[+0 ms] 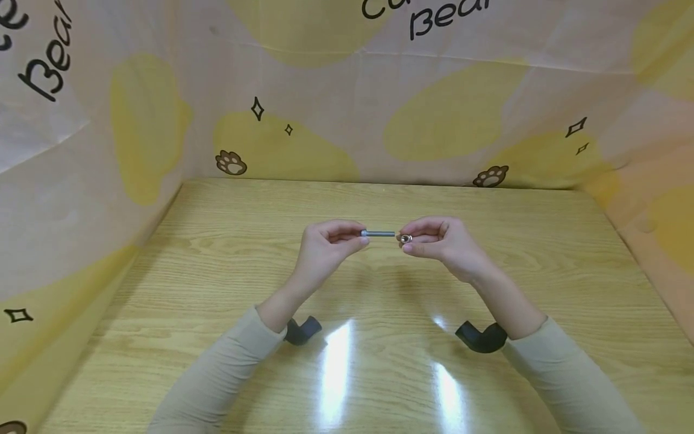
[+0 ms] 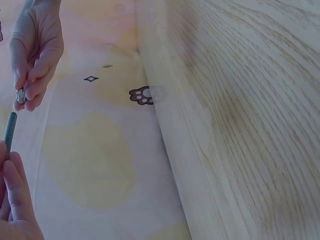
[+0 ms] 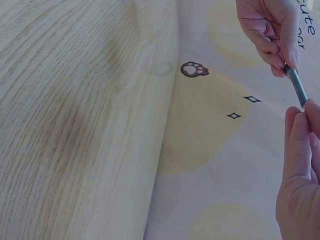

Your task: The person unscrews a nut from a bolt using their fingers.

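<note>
Between thumb and fingertips my left hand (image 1: 328, 246) pinches a bolt (image 1: 379, 233) by its head end. The threaded shank lies level in the head view and points right, toward the other hand. My right hand (image 1: 441, 244) pinches a small shiny metal nut (image 1: 405, 239), its hole showing. In the left wrist view a short gap separates the tip of the bolt (image 2: 10, 129) from the nut (image 2: 20, 95). Seen from the right wrist, the bolt (image 3: 297, 87) spans from one hand to the other, and the fingers there hide the nut.
Both hands are above a wood-grain table (image 1: 244, 259) with bright light reflections near its front. A patterned cloth (image 1: 358, 102) with paw prints and yellow patches hangs behind it and along both sides. Black curved pieces (image 1: 481, 337) stick out at both wrists.
</note>
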Demonstrator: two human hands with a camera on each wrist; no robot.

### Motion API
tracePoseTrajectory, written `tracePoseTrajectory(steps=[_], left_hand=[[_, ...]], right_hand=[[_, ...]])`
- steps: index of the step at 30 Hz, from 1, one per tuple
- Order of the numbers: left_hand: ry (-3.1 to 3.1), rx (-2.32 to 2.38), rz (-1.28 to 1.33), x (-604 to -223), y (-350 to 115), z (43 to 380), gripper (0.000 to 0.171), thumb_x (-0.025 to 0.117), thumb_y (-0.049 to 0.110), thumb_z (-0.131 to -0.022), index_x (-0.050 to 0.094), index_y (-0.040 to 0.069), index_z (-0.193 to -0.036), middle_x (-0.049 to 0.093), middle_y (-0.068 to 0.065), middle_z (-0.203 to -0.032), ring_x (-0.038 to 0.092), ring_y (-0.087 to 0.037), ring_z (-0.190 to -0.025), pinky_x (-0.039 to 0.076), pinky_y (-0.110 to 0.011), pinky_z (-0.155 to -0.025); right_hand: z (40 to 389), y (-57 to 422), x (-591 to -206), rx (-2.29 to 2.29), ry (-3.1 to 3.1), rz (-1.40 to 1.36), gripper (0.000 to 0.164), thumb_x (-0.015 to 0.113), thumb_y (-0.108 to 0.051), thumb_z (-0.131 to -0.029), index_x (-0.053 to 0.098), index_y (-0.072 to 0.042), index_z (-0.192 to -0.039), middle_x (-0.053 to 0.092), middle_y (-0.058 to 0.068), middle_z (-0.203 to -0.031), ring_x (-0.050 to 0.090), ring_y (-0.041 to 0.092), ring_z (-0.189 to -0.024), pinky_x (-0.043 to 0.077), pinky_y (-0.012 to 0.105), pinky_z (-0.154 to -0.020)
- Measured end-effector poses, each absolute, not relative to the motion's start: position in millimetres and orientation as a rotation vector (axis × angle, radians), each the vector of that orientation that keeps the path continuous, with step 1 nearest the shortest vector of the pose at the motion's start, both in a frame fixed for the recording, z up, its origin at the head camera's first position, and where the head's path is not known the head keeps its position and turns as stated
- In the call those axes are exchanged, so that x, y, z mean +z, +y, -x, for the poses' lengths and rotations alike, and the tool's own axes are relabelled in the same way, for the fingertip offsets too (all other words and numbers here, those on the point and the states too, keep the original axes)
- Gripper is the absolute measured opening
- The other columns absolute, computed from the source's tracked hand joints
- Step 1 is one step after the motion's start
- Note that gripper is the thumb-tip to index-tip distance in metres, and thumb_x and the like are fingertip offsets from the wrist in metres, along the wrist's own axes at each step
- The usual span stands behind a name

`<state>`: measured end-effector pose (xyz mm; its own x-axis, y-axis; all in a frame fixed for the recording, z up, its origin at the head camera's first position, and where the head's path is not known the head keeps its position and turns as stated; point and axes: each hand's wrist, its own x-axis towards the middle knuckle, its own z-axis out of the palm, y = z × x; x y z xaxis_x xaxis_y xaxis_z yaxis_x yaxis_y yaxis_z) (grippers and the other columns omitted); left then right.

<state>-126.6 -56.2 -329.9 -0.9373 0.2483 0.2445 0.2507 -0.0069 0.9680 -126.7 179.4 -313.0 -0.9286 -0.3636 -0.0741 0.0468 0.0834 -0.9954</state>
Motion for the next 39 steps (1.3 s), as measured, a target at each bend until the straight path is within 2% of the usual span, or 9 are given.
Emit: tracePoseTrajectory(steps=[8,12,20,28,39], left_hand=[[-2.246,-2.138,0.527,-331.0,-57.7,128.5,0.02,0.071,-0.001,-0.079,0.067,-0.008,-0.098,0.068,-0.016,-0.091,0.067,-0.017,-0.077,0.056,-0.03,-0.071],[-2.26,-2.134,0.522,-331.3,-58.4,129.2,0.02,0.072,0.0,-0.08,0.068,-0.008,-0.098,0.068,-0.016,-0.091,0.068,-0.018,-0.077,0.056,-0.03,-0.071],[-2.275,-2.124,0.505,-332.8,-59.4,130.4,0.02,0.072,0.002,-0.08,0.068,-0.007,-0.098,0.069,-0.016,-0.091,0.067,-0.016,-0.077,0.056,-0.028,-0.072],[-2.283,-2.107,0.501,-333.5,-59.8,132.3,0.018,0.071,-0.001,-0.079,0.068,-0.007,-0.096,0.068,-0.017,-0.09,0.067,-0.015,-0.075,0.056,-0.028,-0.071],[-2.329,-2.071,0.457,-340.4,-59.7,139.7,0.019,0.072,-0.002,-0.079,0.068,-0.008,-0.097,0.069,-0.017,-0.09,0.066,-0.015,-0.074,0.056,-0.026,-0.07]], right_hand=[[127.6,181.7,-314.8,-1.941,2.042,0.307,0.019,0.068,0.006,-0.08,0.065,-0.004,-0.096,0.07,0.001,-0.092,0.067,0.016,-0.088,0.054,0.029,-0.08],[128.1,183.6,-316.8,-1.96,2.019,0.309,0.018,0.067,0.008,-0.08,0.065,-0.004,-0.094,0.07,0.003,-0.091,0.068,0.016,-0.087,0.054,0.029,-0.079],[130.0,188.5,-322.7,-1.995,1.997,0.253,0.02,0.069,0.006,-0.079,0.066,-0.01,-0.089,0.07,0.001,-0.09,0.067,0.012,-0.084,0.054,0.027,-0.078],[131.9,193.6,-328.1,-2.021,1.991,0.239,0.024,0.064,0.012,-0.079,0.065,-0.01,-0.088,0.069,0.001,-0.086,0.066,0.011,-0.078,0.054,0.025,-0.076],[134.9,202.8,-335.1,-1.958,2.059,0.248,0.019,0.067,0.007,-0.079,0.064,-0.007,-0.091,0.065,0.0,-0.084,0.063,0.01,-0.074,0.054,0.024,-0.075]])
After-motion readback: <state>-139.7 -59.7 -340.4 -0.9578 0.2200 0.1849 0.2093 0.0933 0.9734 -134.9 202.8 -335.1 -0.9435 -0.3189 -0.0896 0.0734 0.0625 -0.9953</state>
